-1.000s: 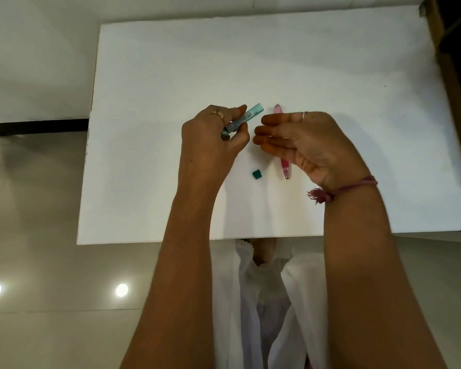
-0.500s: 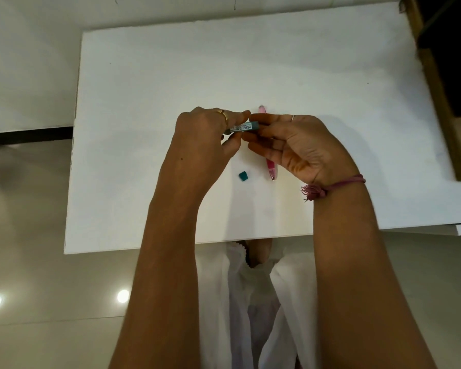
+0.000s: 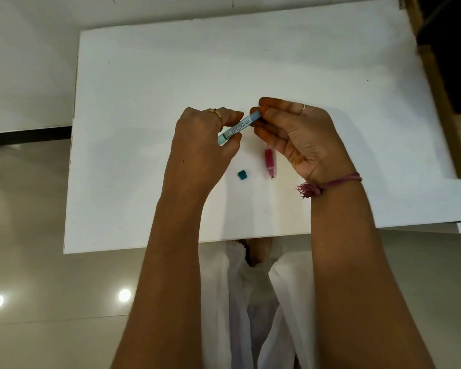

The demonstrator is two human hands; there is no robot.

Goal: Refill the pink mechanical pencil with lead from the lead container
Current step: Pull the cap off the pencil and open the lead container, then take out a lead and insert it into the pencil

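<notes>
The lead container (image 3: 240,126) is a slim light-blue tube with a printed white label along its side. It is held off the desk (image 3: 144,102), tilted, its lower end toward the left and its upper end toward the right, gripped at both ends by fingers (image 3: 270,113). Its small dark-teal cap (image 3: 242,174) lies apart on the desk, nearer the front edge. The pink mechanical pencil (image 3: 269,162) lies flat just right of the cap, its clear pink end pointing toward the front edge, its far part hidden.
</notes>
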